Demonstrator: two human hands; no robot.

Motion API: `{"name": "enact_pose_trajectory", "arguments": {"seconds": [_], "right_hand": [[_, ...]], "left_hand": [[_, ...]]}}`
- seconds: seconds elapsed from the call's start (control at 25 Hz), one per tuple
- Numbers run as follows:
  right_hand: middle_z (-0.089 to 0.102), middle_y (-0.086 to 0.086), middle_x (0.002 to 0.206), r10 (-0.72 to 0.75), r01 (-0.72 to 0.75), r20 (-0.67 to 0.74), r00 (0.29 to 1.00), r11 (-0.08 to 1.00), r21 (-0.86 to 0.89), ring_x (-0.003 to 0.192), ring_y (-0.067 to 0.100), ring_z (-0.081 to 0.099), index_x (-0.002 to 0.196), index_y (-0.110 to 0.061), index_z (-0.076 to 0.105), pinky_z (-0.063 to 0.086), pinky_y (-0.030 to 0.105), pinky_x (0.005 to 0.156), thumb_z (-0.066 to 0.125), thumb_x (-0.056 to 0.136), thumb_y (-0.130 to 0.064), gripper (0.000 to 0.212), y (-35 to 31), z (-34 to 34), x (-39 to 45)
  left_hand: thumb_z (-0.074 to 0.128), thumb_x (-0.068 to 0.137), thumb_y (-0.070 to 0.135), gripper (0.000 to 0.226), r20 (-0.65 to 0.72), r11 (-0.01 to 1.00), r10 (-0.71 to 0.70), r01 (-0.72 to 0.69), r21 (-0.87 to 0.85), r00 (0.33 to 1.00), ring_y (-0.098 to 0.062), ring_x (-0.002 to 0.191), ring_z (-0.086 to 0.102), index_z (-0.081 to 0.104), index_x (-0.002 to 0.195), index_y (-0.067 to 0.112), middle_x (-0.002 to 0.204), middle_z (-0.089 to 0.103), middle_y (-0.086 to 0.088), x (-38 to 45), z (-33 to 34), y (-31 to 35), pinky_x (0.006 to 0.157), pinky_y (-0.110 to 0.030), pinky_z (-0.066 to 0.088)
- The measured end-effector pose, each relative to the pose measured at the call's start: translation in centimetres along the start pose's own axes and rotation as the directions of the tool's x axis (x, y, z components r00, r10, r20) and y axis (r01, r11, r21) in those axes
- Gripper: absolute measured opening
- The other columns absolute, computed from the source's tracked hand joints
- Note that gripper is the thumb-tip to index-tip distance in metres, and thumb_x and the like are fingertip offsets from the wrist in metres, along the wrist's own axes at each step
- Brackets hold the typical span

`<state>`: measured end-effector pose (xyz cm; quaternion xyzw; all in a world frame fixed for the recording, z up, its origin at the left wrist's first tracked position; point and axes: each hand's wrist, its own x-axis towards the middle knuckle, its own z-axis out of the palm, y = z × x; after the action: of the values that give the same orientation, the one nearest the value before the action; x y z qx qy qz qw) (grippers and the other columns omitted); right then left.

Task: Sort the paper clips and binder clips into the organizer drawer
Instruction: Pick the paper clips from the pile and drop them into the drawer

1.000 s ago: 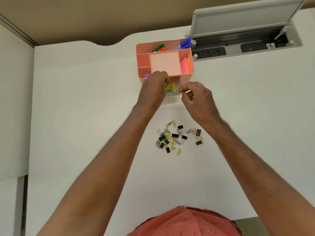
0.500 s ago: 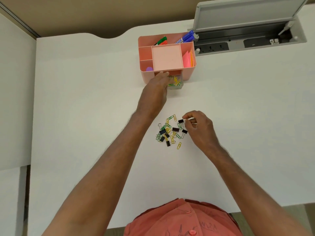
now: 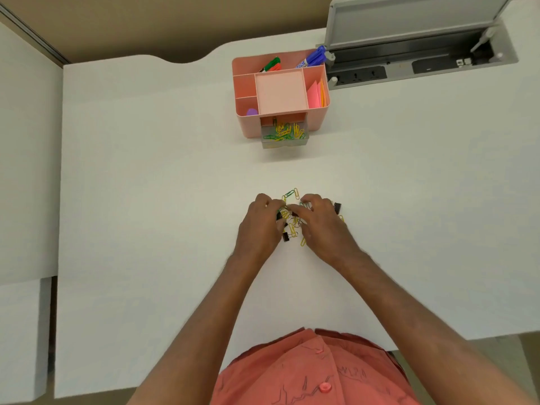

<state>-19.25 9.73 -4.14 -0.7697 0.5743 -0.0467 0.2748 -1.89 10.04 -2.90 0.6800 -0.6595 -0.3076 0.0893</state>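
Both hands sit over the loose pile of clips on the white desk, near the person's body and well apart from the organizer.

Left hand: on the left side of the pile, fingers curled down into the clips. Whether they pinch one cannot be told — fingertips are buried among the clips.

Right hand: on the right side of the pile, fingers likewise bent down onto the clips; grip state cannot be told either.

Pile: yellow and green paper clips mixed with black binder clips. A few lie clear of the hands — two paper clips at the far edge, one binder clip just beside the right hand, another at the near edge between the hands.

Pink organizer stands at the far side of the desk. Its clear drawer is pulled out toward the person and holds yellow and green paper clips.

Upper compartments: markers at the back, pink sticky notes on the right, a purple item at front left. An open grey cable box sits just beside the organizer.
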Motion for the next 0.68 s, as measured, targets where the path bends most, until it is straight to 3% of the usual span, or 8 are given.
{"name": "enact_pose_trajectory", "arguments": {"seconds": [0.2, 0.44, 0.68], "right_hand": [[0.050, 0.006, 0.121, -0.017, 0.021, -0.049, 0.999, 0.996, 0.087, 0.103, 0.024, 0.054, 0.115, -0.014, 0.068, 0.057, 0.044, 0.074, 0.059, 0.086, 0.010, 0.039, 0.4, 0.3, 0.1], [0.046, -0.001, 0.113, -0.001, 0.006, -0.044, 0.999, 0.991, 0.131, 0.090, 0.022, 0.056, 0.102, -0.017, 0.055, 0.055, 0.044, 0.067, 0.061, 0.083, 0.010, 0.034, 0.5, -0.5, 0.0], [0.050, -0.009, 0.095, 0.025, -0.040, 0.068, 0.997, 0.974, 0.222, 0.089, 0.013, 0.046, 0.094, -0.022, 0.056, 0.043, 0.028, 0.073, 0.062, 0.084, 0.003, 0.028, 1.8, -1.2, -0.2]], "left_hand": [[0.063, 0.093, 0.009, 0.021, -0.001, 1.000, -0.008, 0.008, -0.006, 1.000, -0.024, 0.096, 0.055, 0.066, 0.113, 0.012, 0.113, 0.050, -0.004, -1.1, 1.4, -0.5, 0.079, -0.042, 0.055], [0.061, 0.092, 0.008, 0.013, -0.027, 0.999, 0.012, -0.013, -0.046, 1.000, -0.021, 0.092, 0.056, 0.066, 0.104, 0.011, 0.111, 0.053, -0.002, -1.3, 1.5, -0.3, 0.077, -0.036, 0.052], [0.062, 0.088, 0.004, 0.020, -0.129, 0.971, -0.035, 0.003, -0.241, 0.991, -0.013, 0.090, 0.055, 0.063, 0.104, 0.016, 0.104, 0.052, 0.005, -1.3, 0.6, -0.1, 0.078, -0.025, 0.048]]}}
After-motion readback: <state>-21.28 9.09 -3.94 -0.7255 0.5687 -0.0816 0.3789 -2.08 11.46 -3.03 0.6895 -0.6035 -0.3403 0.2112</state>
